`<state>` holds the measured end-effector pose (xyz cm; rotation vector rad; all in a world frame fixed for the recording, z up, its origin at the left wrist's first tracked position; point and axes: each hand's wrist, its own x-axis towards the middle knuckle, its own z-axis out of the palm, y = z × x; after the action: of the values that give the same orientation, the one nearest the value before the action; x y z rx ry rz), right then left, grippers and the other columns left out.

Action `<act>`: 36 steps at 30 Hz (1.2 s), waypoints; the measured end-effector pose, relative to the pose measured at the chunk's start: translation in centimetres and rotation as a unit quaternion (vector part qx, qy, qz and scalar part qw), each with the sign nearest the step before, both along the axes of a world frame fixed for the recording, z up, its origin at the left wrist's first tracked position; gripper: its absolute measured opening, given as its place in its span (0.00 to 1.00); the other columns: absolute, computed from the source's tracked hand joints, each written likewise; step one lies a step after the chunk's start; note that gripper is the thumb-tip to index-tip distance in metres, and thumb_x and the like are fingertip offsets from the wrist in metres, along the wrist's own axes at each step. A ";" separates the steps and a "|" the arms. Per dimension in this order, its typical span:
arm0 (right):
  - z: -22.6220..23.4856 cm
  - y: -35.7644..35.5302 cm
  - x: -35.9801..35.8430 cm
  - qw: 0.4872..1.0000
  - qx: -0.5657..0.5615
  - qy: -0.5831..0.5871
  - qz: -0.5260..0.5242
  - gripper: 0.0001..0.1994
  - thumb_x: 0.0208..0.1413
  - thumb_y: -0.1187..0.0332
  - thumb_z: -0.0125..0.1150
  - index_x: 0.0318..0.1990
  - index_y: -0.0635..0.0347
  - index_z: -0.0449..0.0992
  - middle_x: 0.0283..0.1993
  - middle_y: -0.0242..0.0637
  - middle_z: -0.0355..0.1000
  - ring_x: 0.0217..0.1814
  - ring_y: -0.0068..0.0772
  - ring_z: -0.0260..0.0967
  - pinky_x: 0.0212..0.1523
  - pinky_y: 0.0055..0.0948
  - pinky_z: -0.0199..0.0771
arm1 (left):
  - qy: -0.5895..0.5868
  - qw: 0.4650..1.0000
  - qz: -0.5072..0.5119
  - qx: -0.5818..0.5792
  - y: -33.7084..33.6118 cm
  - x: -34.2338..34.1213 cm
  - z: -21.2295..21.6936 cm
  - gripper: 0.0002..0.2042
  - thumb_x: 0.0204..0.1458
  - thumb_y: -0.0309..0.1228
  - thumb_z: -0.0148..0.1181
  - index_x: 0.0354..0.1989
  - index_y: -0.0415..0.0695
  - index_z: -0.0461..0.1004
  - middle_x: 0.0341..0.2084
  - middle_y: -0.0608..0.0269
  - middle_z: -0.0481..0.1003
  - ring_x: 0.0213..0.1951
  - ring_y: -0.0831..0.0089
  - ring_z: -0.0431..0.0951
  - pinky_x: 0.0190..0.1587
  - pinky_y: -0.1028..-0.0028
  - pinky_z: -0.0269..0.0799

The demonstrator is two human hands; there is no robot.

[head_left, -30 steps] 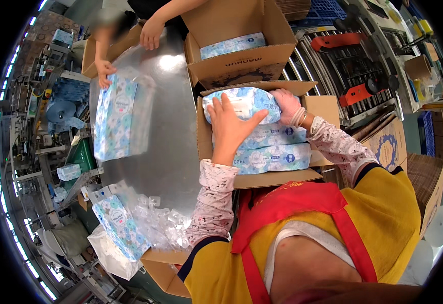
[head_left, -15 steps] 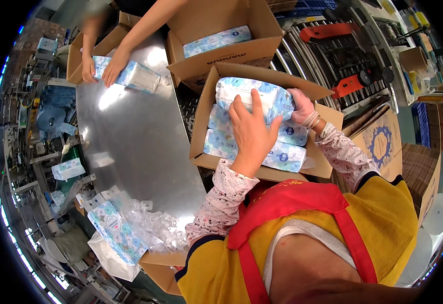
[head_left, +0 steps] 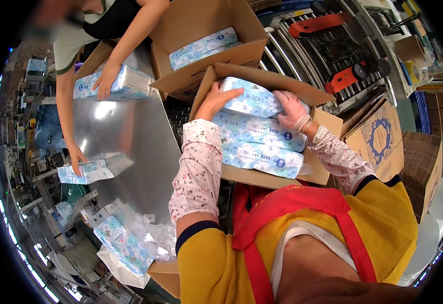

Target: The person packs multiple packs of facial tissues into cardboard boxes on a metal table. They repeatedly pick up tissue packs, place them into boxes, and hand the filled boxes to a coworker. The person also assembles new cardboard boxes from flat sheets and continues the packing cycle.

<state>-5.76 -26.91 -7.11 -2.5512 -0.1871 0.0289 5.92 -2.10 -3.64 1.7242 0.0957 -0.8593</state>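
Observation:
In front of me stands an open cardboard carton (head_left: pixel 327 126) with blue floral tissue packs lying in rows. My left hand (head_left: pixel 215 101) is closed on the left end of the farthest tissue pack (head_left: pixel 252 96), its thumb across the top. Wearing a thin pale glove, my right hand (head_left: pixel 291 110) presses around the right end of that same pack. The pack sits at the carton's far wall. Nearer to me lie a middle tissue pack (head_left: pixel 259 130) and a near tissue pack (head_left: pixel 262 158), side by side.
A second open carton (head_left: pixel 206 63) with tissue packs adjoins mine. Across the metal table (head_left: pixel 135 121), a co-worker's hands touch one pack (head_left: pixel 135 82) and another pack (head_left: pixel 84 172). Clear plastic wrap (head_left: pixel 155 235) lies near-left. A roller conveyor (head_left: pixel 302 66) runs at the far right.
My left hand has moved from atop the far pack to its left end. That pack has turned and sits lower in the carton. The co-worker now reaches toward another pack.

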 end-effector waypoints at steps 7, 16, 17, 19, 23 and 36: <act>4.6 -7.0 -7.7 0.961 -0.164 -0.054 -0.215 0.32 0.41 0.62 0.65 0.56 0.65 0.64 0.57 0.51 0.62 0.59 0.51 0.59 0.59 0.42 0.60 | -0.202 0.905 -0.001 0.374 -1.1 -1.0 -6.9 0.32 0.45 0.48 0.65 0.51 0.32 0.69 0.39 0.38 0.75 0.44 0.44 0.75 0.48 0.58 0.69; 5.4 -9.4 -9.9 0.866 0.431 0.197 -0.158 0.23 0.61 0.64 0.52 0.58 0.73 0.62 0.43 0.39 0.75 0.43 0.26 0.73 0.43 0.26 0.74 | -0.200 0.976 0.037 0.074 10.4 -11.7 6.5 0.35 0.46 0.39 0.66 0.57 0.28 0.60 0.53 0.35 0.65 0.57 0.46 0.63 0.59 0.59 0.58; 9.4 -5.5 -7.5 0.905 0.251 0.321 -0.123 0.30 0.61 0.55 0.52 0.60 0.73 0.59 0.41 0.47 0.75 0.40 0.29 0.73 0.40 0.28 0.73 | -0.034 0.997 0.061 -0.013 12.1 -13.1 6.5 0.38 0.45 0.41 0.66 0.58 0.26 0.58 0.56 0.34 0.62 0.61 0.46 0.59 0.63 0.59 0.54; 2.2 -0.1 -6.6 0.976 0.009 0.219 -0.020 0.44 0.56 0.44 0.50 0.65 0.75 0.41 0.39 0.62 0.72 0.42 0.57 0.73 0.42 0.42 0.72 | -0.244 0.939 -0.240 0.045 9.6 -17.7 6.1 0.45 0.40 0.46 0.69 0.60 0.26 0.56 0.60 0.30 0.57 0.66 0.44 0.51 0.66 0.57 0.45; 0.3 4.9 -3.3 0.923 -0.181 0.339 -0.033 0.37 0.54 0.53 0.56 0.63 0.68 0.51 0.43 0.60 0.72 0.46 0.57 0.71 0.47 0.44 0.70 | -0.238 0.789 -0.543 0.161 5.6 -14.5 0.4 0.51 0.34 0.46 0.74 0.67 0.42 0.51 0.67 0.45 0.49 0.68 0.46 0.44 0.67 0.53 0.45; -1.4 4.8 -11.4 0.985 -0.167 -0.046 0.015 0.32 0.53 0.49 0.51 0.58 0.67 0.62 0.64 0.54 0.56 0.68 0.53 0.49 0.68 0.53 0.42 | -0.106 0.970 0.138 -0.168 7.2 -9.3 -7.2 0.43 0.53 0.31 0.61 0.69 0.36 0.36 0.67 0.46 0.47 0.64 0.59 0.54 0.64 0.70 0.50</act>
<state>-17.16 -22.08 -8.51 -2.8869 -0.2781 -0.0510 -3.41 5.10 -10.80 1.4307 0.0411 -0.4529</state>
